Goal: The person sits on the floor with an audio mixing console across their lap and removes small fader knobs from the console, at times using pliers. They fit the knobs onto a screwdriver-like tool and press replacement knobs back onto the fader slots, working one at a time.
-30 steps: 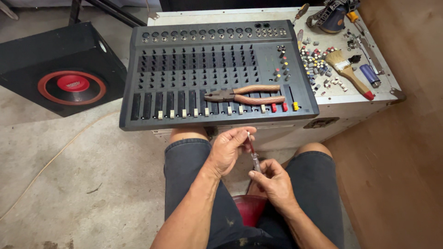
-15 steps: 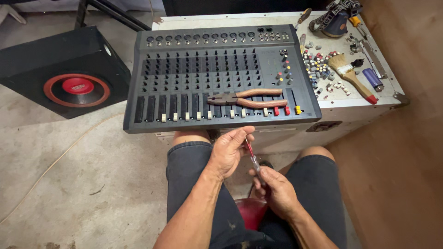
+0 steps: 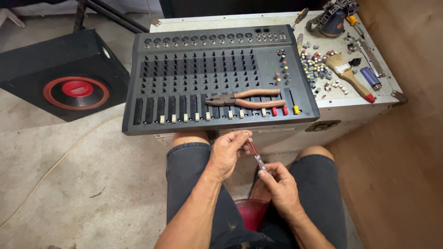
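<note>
Above my lap, my left hand pinches the upper red end of a small thin tool with a red handle and a metal tip. My right hand grips the tool's lower metal end with its fingertips. Both hands hover between my knees, just below the front edge of a grey audio mixer. A pair of orange-handled pliers lies across the mixer's faders, untouched.
The mixer rests on a white case strewn with small knobs, a paintbrush, a lighter and a tape reel. A black speaker sits on the concrete floor at left. A wooden panel stands at right.
My hands stayed together on the small tool, shifting it slightly. The view drifted a little, so the mixer sits further right in frame.
</note>
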The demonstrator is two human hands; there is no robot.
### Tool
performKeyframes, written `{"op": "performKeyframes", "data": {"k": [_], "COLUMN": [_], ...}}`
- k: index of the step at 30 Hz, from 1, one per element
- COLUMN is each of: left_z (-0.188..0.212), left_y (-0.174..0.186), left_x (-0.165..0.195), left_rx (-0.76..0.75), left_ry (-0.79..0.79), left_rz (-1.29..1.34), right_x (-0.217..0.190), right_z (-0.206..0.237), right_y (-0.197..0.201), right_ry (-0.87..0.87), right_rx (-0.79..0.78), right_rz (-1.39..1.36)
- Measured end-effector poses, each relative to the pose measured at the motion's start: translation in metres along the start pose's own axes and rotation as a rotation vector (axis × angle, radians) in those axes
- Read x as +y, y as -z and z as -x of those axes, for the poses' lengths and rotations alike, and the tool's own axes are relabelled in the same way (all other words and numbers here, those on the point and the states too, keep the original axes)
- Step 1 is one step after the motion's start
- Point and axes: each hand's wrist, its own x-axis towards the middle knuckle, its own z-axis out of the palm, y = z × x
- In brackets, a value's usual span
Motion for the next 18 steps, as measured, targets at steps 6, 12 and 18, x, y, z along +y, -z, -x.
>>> {"op": "performKeyframes", "data": {"k": [6, 12, 18], "left_z": [-0.002, -0.006, -0.007], "left_y": [0.003, 0.007, 0.012], "left_x": [-0.009, -0.018, -0.001], "left_rx": [0.049, 0.095, 0.196], "left_ry": [-0.075, -0.126, -0.105], "left_rz": [-0.152, -0.159, -0.004], "right_x": [0.0, 0.004, -0.007], "right_z": [0.005, 0.004, 0.019], "right_y": [-0.005, -0.016, -0.011], "right_ry": [0.021, -0.009, 0.125], "right_rx": [-0.007, -0.019, 0.056], "right_rz": [0.15, 0.139, 0.349]}}
